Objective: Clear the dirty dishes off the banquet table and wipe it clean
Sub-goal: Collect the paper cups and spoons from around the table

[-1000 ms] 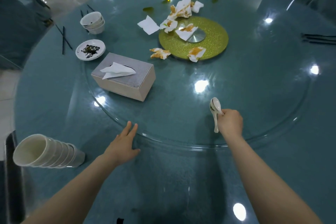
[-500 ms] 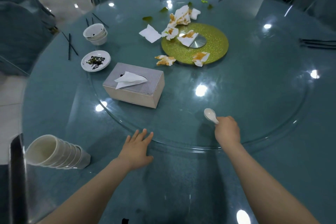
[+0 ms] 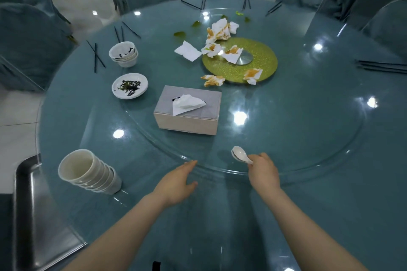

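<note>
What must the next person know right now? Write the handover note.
Left hand: open, fingertips at the rim of the round glass turntable.
Right hand: grips white ceramic spoon.
On the turntable: dirty white saucer, stacked white bowls, grey tissue box, stained napkins.
Nested white cups lie near the table's left edge.
Left: clear everything, then wipe.

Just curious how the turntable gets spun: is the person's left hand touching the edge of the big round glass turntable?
Touching. In the head view, the left hand lies open with its straight fingertips on the rim of the glass turntable.
</note>
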`<act>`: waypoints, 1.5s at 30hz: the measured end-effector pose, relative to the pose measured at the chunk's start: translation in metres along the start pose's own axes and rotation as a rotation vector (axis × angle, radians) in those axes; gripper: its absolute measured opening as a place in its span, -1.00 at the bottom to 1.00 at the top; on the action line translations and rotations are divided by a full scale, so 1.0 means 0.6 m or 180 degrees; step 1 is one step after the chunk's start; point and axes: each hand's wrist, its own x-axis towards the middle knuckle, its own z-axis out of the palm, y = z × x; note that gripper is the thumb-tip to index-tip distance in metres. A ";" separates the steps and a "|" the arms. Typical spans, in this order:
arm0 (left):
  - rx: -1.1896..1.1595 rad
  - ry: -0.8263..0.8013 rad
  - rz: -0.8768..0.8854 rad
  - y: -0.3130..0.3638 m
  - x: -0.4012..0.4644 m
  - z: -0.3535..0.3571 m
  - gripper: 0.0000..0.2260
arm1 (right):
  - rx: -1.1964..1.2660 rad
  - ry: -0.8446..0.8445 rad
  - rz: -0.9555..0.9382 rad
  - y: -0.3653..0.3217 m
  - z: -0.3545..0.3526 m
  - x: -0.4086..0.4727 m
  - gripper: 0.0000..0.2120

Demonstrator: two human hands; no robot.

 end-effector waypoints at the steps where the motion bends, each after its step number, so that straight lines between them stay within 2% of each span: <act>1: -0.0080 0.0127 -0.0011 -0.005 -0.009 -0.005 -0.41 | -0.0005 -0.0025 -0.0041 -0.006 0.001 -0.004 -0.82; 9: -0.0689 0.1147 0.0008 -0.031 -0.069 -0.086 -0.46 | -0.0276 -0.0146 -0.0390 -0.078 0.027 -0.011 -0.80; 15: -0.0824 0.1709 0.0262 -0.049 -0.110 -0.172 -0.45 | -0.0412 -0.0269 -0.0608 -0.142 0.043 -0.018 -0.75; 18: -0.0908 0.1900 0.0328 -0.073 -0.120 -0.212 -0.45 | -0.0495 -0.0343 -0.0519 -0.167 0.045 -0.021 -0.78; 32: -0.1177 0.2252 0.0300 -0.219 -0.135 -0.357 -0.49 | -0.0631 -0.0487 -0.0157 -0.270 0.057 -0.045 -0.76; 37: -0.1088 0.2137 0.0311 -0.252 -0.108 -0.374 -0.49 | -0.0258 -0.0391 -0.0254 -0.314 0.036 -0.022 -0.76; 45: -0.1159 0.1993 0.0161 -0.297 -0.063 -0.394 -0.52 | -0.0176 -0.0240 -0.0617 -0.414 0.016 0.065 -0.80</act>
